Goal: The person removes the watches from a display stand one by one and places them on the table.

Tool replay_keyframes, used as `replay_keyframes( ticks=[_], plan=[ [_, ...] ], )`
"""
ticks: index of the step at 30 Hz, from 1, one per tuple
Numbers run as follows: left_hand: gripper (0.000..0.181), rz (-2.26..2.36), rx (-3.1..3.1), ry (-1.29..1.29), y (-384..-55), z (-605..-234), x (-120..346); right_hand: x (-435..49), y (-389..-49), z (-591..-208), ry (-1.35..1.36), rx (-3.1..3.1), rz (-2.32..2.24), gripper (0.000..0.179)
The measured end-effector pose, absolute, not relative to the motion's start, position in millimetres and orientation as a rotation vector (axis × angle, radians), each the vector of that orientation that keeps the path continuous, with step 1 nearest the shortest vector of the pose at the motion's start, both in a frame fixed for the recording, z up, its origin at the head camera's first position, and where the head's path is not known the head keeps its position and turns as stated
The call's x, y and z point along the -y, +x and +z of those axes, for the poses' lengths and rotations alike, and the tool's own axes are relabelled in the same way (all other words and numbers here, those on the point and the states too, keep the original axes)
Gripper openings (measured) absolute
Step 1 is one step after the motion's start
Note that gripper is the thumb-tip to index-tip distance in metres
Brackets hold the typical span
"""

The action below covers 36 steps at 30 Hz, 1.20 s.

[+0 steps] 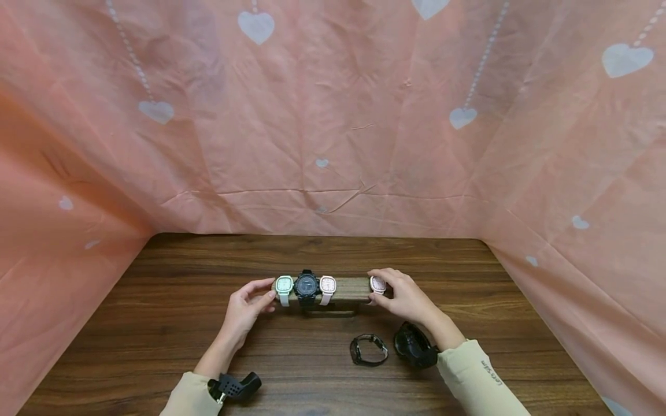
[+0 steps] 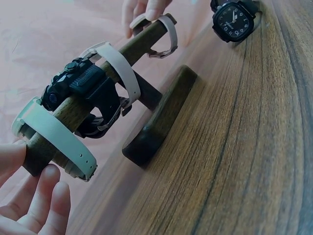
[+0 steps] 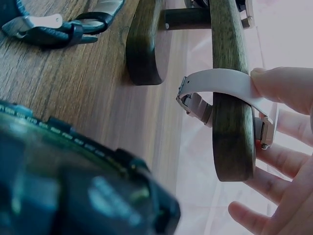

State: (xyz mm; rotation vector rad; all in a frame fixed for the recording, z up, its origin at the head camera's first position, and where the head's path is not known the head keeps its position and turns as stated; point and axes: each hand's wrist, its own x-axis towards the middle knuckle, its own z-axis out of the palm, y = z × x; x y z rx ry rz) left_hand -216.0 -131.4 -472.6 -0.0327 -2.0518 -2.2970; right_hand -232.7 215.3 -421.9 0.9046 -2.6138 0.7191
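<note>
The watch stand (image 1: 354,285) carries four watches (image 1: 306,285); two black watches (image 1: 356,351) remain on the desk (image 1: 208,277). Left grip (image 1: 244,310) pinches the stand's end; right grip (image 1: 407,296) pinches the rightmost pink watch (image 1: 378,283).

Soft light; right-wrist view's nearest watch (image 3: 68,176) seems blurred.

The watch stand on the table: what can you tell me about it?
The stand looks like dark brown wood with visible grain: a long bar, joined by a post to a shorter base. It stands upright on the table. Four watches are strapped round the bar, three toward its left end, one near its right. The left grip holds the left end.
</note>
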Motion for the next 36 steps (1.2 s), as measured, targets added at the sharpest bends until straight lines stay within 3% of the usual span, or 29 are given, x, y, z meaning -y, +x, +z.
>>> replay_keyframes(
  ticks=[36],
  plan=[
    [0.037,-2.299,2.030,-0.056,-215,-472,134,-232,-227,-428,0.782,2.663,1.068,0.048]
  ],
)
